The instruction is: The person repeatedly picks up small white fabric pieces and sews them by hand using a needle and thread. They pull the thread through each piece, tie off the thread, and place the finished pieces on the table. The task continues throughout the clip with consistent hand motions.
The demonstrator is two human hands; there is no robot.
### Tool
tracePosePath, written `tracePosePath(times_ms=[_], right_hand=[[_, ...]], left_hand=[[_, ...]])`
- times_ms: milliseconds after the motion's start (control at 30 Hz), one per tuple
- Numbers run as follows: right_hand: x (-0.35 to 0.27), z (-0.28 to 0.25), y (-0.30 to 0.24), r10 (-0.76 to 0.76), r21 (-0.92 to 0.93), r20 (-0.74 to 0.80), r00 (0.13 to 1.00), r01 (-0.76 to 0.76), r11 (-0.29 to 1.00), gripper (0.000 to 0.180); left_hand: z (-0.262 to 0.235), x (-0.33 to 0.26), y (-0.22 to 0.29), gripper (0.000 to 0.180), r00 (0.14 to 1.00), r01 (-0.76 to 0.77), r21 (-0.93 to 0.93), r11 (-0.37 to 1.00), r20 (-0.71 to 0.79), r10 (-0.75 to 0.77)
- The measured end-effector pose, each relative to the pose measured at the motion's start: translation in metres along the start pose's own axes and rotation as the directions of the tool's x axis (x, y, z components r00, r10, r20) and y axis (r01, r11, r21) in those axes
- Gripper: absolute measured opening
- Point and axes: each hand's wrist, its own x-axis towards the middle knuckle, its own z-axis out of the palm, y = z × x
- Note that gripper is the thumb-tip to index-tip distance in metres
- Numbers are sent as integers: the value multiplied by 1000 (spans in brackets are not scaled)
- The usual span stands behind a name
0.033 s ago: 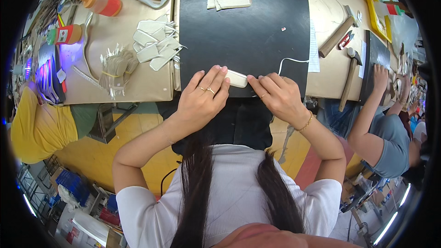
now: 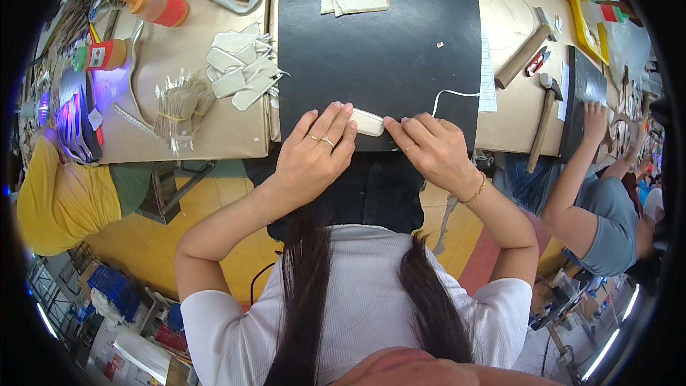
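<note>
Wkshp, hammer (image 2: pixel 541 132) on bench (image 2: pixel 511 129), squeeze btl (image 2: pixel 158 8), bundled pcs (image 2: pixel 180 109), co-worker (image 2: pixel 600 218) alongside

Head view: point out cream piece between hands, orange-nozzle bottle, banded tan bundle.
Cream piece (image 2: pixel 369 123), head view, upper face.
Orange-nozzle bottle (image 2: pixel 160 8), head view, side wall.
Banded tan bundle (image 2: pixel 179 106), head view, strips' middle.

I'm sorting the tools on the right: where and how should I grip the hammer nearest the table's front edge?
Probably by the lower wooden handle, coming from the near side: the hammer's head points away, and the handle's end juts past the table edge, likely leaving room to wrap underneath.
</note>
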Motion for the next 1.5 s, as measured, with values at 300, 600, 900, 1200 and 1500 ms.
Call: tracePosePath(times_ms=[300, 600, 900, 1200, 1500], right_hand=[[8, -5, -6, 38, -60, 85, 996, -33, 998, 33], [-3, -9, -25, 498, 271, 78, 864, -499, 823, 33], [-17, 0, -45, 483, 139, 44, 874, -484, 864, 48], [-13, 4, -46, 450, 88, 31, 893, -450, 888, 54], [-1, -2, -33, 643, 388, 78, 762, -617, 684, 36]], left_hand=[[-1, 12, -3, 45, 999, -45, 52, 998, 0, 45], [0, 26, 8, 49, 996, 15, 10, 1000, 92, -16], [-5, 33, 11, 44, 992, -8, -4, 1000, 128, 8], [-6, 36, 10, 44, 993, -27, 19, 999, 115, 24], [-7, 37, 10, 41, 990, -40, 28, 999, 139, 36]])
